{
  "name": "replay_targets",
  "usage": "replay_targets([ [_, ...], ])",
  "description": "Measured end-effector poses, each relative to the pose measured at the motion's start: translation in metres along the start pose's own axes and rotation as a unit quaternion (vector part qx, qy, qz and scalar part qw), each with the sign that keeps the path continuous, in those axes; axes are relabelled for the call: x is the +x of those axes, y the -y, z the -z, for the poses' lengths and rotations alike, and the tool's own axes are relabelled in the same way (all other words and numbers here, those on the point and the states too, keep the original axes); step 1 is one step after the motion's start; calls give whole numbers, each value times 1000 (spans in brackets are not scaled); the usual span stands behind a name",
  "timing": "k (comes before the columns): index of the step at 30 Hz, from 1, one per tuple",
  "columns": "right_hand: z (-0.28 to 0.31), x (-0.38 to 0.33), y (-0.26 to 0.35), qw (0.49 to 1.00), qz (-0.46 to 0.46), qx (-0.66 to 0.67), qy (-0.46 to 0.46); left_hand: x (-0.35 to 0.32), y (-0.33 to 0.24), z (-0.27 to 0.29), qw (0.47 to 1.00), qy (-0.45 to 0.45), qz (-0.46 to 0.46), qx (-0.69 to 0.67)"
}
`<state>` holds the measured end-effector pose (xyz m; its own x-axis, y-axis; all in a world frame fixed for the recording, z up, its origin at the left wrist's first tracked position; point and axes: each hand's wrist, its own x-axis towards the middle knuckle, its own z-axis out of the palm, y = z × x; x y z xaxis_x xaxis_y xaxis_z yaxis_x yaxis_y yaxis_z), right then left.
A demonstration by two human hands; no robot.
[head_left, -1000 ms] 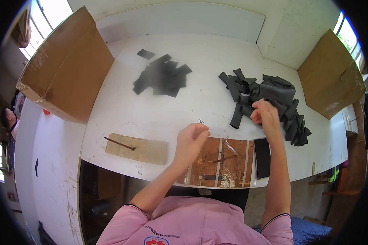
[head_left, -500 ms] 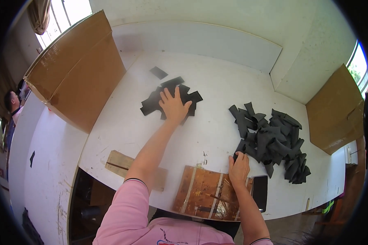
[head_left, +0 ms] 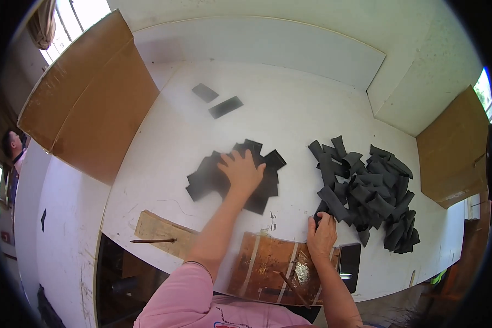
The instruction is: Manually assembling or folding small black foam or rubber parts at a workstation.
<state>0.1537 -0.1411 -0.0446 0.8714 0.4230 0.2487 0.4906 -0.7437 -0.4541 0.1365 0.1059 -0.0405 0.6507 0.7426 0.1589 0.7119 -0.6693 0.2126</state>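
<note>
My left hand lies with fingers spread on a fanned heap of flat black fabric pieces on the white table. Two loose flat pieces, one grey-black and one darker, lie farther back. To the right is a big pile of folded, curling black fabric pieces. At its near left edge my right hand has its fingers closed on one black fabric piece. Below that hand lies a brown board with pale tape strips, with thin rod-like tools on it.
A dark phone lies beside the board. A wooden strip with a thin brown stick rests near the left front edge. Cardboard panels stand at left and right. Another person is at far left.
My left hand has drawn the flat black heap nearer and slightly right, leaving a second piece separate behind it. My right hand stays at the pile's edge. The view has shifted a little.
</note>
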Motion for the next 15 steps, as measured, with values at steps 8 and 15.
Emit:
replay_targets([
  [8,-2,-2,5,1000,-23,9,13,69,15,62,997,-35,67,-36],
  [15,2,3,-1,997,-63,7,34,196,59,-29,998,-62,21,-10],
])
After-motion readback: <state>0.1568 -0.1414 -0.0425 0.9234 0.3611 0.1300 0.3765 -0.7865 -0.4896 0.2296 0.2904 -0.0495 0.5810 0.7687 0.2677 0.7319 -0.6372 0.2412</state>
